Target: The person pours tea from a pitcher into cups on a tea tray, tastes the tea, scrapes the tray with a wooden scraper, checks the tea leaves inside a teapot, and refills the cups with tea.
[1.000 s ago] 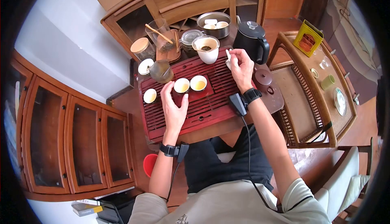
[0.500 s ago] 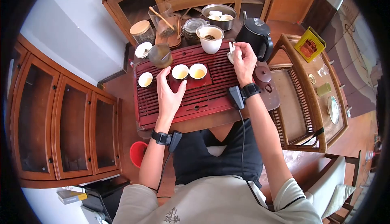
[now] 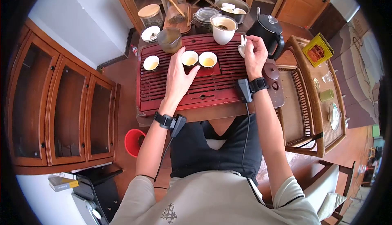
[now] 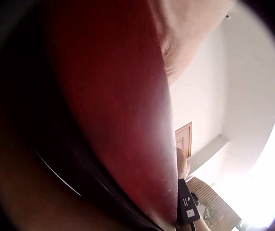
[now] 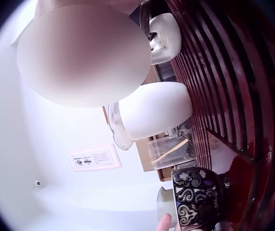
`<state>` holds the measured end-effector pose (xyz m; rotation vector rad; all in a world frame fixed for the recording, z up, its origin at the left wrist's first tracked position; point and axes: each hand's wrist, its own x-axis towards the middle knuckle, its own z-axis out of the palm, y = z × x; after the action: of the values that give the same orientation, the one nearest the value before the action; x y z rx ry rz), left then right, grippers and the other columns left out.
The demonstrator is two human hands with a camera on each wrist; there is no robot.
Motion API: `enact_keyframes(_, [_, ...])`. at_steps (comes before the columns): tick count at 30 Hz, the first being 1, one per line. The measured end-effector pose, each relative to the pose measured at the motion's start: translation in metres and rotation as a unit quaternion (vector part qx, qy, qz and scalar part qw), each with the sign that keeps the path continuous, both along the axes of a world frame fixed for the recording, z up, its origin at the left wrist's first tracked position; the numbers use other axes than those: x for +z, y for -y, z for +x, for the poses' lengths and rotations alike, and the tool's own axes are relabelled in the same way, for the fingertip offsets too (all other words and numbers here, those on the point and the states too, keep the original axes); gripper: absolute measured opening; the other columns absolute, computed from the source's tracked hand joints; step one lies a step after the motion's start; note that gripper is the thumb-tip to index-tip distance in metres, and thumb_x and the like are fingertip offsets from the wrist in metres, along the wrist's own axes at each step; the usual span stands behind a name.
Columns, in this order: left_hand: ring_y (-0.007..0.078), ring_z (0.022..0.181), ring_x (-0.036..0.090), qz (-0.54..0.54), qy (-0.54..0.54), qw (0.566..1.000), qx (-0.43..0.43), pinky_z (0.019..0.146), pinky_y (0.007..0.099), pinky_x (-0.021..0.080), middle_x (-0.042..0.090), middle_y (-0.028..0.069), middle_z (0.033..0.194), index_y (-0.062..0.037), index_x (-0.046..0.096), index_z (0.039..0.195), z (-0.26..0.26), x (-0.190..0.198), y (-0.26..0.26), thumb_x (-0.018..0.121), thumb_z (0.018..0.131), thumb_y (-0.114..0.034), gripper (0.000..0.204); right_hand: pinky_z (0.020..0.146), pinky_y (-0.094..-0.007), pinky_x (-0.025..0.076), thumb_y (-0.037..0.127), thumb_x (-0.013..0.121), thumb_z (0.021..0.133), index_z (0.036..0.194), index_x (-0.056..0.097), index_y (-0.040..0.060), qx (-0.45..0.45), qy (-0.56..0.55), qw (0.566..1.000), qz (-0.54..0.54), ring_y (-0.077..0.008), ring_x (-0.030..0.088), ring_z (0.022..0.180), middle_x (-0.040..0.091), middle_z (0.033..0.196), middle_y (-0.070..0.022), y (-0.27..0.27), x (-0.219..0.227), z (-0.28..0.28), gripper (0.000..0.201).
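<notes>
1. While the counter [image 3: 279,96] carries everything, the red slatted tray [image 3: 175,104] takes the most space on it.
2. Behind the right hand [image 3: 256,59] stands the black kettle [image 3: 263,30], upright, with its handle toward the person's right.
3. The left hand [image 3: 178,80] grasps the middle cup [image 3: 190,58], fingers on its left side and thumb at its lower right. This cup stands on the tray and has yellowish liquid inside.
4. The right hand has bent fingers at the small white object [image 3: 242,49]; I cannot tell if it pinches it.
5. At the tray's back are the glass pitcher [image 3: 169,42] and the white vessel [image 3: 223,37] with a strainer.
6. The brown teapot [image 3: 271,73] sits just beside the tray, on the right.
7. The right cup [image 3: 208,60] is just beside the middle cup; the left cup [image 3: 151,63] is apart from them.
</notes>
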<state>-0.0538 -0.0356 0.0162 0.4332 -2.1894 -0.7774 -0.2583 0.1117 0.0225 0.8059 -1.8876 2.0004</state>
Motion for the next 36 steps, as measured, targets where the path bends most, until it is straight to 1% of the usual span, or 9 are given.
enact_keyframes(2, [0.0362,0.117,0.054,-0.012,-0.019,1.000,0.001,0.100,0.0425,0.045,0.053,0.0217,0.124,-0.0007,0.041,0.135,-0.004,-0.003,0.000,0.077,0.078,-0.014,0.068,0.058,-0.0208,0.045,0.008,0.058,0.093,0.094,0.065,-0.0004,-0.012,-0.021,1.000,-0.002,-0.0042,0.055,0.064,0.064,0.070,-0.0017,-0.001,-0.002,0.000,0.011])
enact_keyframes(9, [0.0352,0.111,0.058,-0.014,-0.041,0.998,0.040,0.095,0.0423,0.048,0.057,0.0188,0.121,-0.0023,0.047,0.129,-0.002,-0.004,0.002,0.079,0.076,-0.014,0.063,0.056,-0.0199,0.041,0.009,0.060,0.092,0.099,0.066,0.0014,0.157,-0.033,0.987,0.010,-0.0045,0.050,0.062,0.060,0.072,0.0017,-0.001,0.012,0.014,0.012])
enact_keyframes(10, [0.0352,0.111,0.058,-0.013,-0.041,0.998,0.040,0.095,0.0423,0.048,0.057,0.0188,0.121,-0.0023,0.047,0.129,-0.001,-0.004,0.001,0.079,0.076,-0.014,0.063,0.060,-0.0232,0.044,0.015,0.065,0.089,0.105,0.064,0.0010,0.147,-0.098,0.980,0.097,-0.0079,0.054,0.066,0.063,0.078,-0.0017,-0.001,0.019,0.019,0.021])
enact_keyframes(12, [0.0351,0.112,0.057,-0.021,-0.056,0.997,0.051,0.095,0.0419,0.048,0.056,0.0188,0.122,-0.0023,0.047,0.129,0.000,-0.003,-0.001,0.079,0.076,-0.014,0.063,0.074,-0.0301,0.050,0.022,0.072,0.083,0.119,0.059,0.0016,0.256,-0.037,0.945,0.198,-0.0159,0.061,0.082,0.066,0.096,-0.0081,-0.001,0.032,0.036,0.043])
enact_keyframes(15, [0.0325,0.119,0.056,0.002,-0.043,0.998,0.055,0.101,0.0409,0.045,0.057,0.0191,0.127,-0.0021,0.047,0.131,0.001,-0.004,-0.001,0.080,0.077,-0.020,0.066,0.105,-0.0427,0.041,0.036,0.078,0.077,0.135,0.045,0.0023,0.302,-0.175,0.890,0.295,-0.0342,0.051,0.123,0.053,0.130,-0.0196,0.009,0.027,0.042,0.075])
enact_keyframes(16, [0.0325,0.119,0.056,0.000,-0.042,0.998,0.052,0.101,0.0409,0.045,0.057,0.0191,0.127,-0.0021,0.047,0.131,0.002,-0.003,-0.001,0.080,0.077,-0.020,0.066,0.106,-0.0428,0.040,0.039,0.078,0.076,0.135,0.045,0.0017,0.301,-0.209,0.882,0.298,-0.0356,0.049,0.125,0.051,0.133,-0.0213,0.011,0.025,0.043,0.077])
enact_keyframes(28, [0.0336,0.114,0.057,0.032,-0.050,0.996,0.066,0.097,0.0407,0.046,0.057,0.0185,0.122,-0.0006,0.049,0.128,0.002,-0.002,0.000,0.080,0.076,-0.015,0.062,0.098,-0.0398,0.046,0.027,0.082,0.074,0.130,0.050,0.0003,0.321,-0.073,0.916,0.229,-0.0303,0.060,0.115,0.063,0.122,-0.0187,0.011,0.018,0.036,0.069])
enact_keyframes(29, [0.0255,0.108,0.061,0.021,-0.051,0.996,0.076,0.095,0.0374,0.048,0.060,0.0159,0.120,-0.0022,0.048,0.130,0.001,-0.005,0.001,0.080,0.077,-0.015,0.063,0.098,-0.0398,0.046,0.027,0.082,0.074,0.130,0.050,0.0003,0.320,-0.075,0.916,0.230,-0.0303,0.060,0.115,0.063,0.122,-0.0187,0.011,0.019,0.032,0.069])
enact_keyframes(36, [0.0248,0.107,0.062,0.011,-0.029,0.999,0.029,0.093,0.0372,0.049,0.061,0.0164,0.120,-0.0023,0.048,0.131,0.002,-0.002,-0.001,0.080,0.077,-0.014,0.065,0.099,-0.0341,0.045,0.020,0.085,0.074,0.133,0.050,0.0028,0.309,-0.037,0.929,0.201,-0.0206,0.058,0.114,0.061,0.125,-0.0114,0.010,0.012,0.032,0.071])
